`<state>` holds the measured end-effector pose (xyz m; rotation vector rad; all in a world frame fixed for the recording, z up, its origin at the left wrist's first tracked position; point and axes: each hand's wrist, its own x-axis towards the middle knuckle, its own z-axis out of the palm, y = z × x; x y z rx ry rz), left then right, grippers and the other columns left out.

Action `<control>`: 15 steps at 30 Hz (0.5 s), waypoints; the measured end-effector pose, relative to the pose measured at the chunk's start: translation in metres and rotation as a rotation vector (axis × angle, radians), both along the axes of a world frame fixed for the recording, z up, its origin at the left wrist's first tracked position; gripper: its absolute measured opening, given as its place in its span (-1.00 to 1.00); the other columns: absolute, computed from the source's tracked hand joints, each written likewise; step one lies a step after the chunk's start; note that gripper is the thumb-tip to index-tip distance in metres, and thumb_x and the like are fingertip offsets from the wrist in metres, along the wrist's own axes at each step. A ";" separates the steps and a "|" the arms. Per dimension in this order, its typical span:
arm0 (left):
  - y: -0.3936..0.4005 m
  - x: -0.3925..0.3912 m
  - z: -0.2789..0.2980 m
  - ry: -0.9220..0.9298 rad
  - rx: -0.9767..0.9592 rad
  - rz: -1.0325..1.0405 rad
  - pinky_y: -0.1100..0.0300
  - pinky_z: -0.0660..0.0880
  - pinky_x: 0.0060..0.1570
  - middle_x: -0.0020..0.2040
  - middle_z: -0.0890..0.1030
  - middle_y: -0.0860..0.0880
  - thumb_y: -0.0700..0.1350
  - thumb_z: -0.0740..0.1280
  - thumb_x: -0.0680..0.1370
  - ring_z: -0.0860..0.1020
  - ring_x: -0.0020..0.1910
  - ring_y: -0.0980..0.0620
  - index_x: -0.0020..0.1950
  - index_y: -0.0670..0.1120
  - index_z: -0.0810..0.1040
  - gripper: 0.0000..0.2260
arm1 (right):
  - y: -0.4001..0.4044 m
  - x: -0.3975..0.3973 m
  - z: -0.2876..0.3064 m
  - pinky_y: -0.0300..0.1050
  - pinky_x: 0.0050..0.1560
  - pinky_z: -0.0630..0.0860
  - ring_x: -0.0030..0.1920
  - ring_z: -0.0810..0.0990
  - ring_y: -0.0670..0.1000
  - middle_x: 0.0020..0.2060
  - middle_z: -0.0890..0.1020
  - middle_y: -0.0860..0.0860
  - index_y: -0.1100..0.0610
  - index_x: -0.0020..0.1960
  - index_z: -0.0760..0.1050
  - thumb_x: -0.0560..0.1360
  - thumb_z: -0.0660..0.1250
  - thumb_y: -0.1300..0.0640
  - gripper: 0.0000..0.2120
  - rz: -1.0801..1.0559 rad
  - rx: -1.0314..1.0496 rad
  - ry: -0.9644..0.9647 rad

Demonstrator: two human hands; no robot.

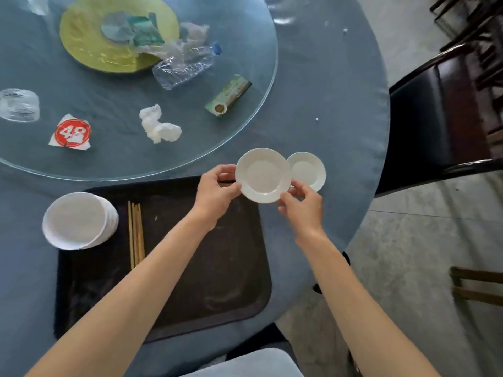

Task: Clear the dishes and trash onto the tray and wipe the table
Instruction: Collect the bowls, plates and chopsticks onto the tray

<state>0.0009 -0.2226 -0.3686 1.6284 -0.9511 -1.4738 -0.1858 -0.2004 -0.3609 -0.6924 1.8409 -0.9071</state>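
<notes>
We find both hands, left hand (pixel 215 190) and right hand (pixel 300 205), pinching a saucer (pixel 262 175) at frame centre (dish-clearing step); next, lower it onto the tray (pixel 206 281).

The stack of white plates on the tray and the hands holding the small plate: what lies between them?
In the head view, a bundle of chopsticks lies on the dark tray between the plate stack and the hands; otherwise only bare tray.
</notes>
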 end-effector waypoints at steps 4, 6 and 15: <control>-0.030 -0.069 -0.028 -0.061 0.044 -0.067 -0.01 0.65 0.09 0.06 0.68 -0.03 -0.31 0.47 0.46 0.68 -0.02 -0.05 0.18 -0.05 0.63 -0.67 | -0.019 -0.062 -0.026 -0.28 -0.28 0.57 -0.33 0.66 -0.15 -0.12 0.66 -0.05 0.10 0.32 0.61 0.53 0.38 0.33 -0.62 -0.115 0.039 0.018; -0.041 -0.093 -0.037 -0.109 0.068 -0.086 0.05 0.65 0.04 0.08 0.68 -0.01 -0.29 0.47 0.46 0.67 -0.04 0.02 0.18 -0.03 0.64 -0.67 | -0.027 -0.081 -0.036 -0.29 -0.31 0.56 -0.32 0.66 -0.13 -0.15 0.66 -0.07 0.10 0.29 0.62 0.53 0.37 0.34 -0.63 -0.143 0.059 0.030; -0.064 -0.144 -0.061 -0.265 0.115 -0.104 0.07 0.61 0.05 0.17 0.61 0.00 -0.22 0.45 0.49 0.67 -0.06 0.08 0.29 -0.01 0.62 -0.62 | -0.044 -0.123 -0.062 -0.30 -0.30 0.59 -0.18 0.72 -0.06 -0.09 0.65 -0.02 0.02 0.24 0.63 0.58 0.34 0.30 -0.69 -0.177 0.100 -0.041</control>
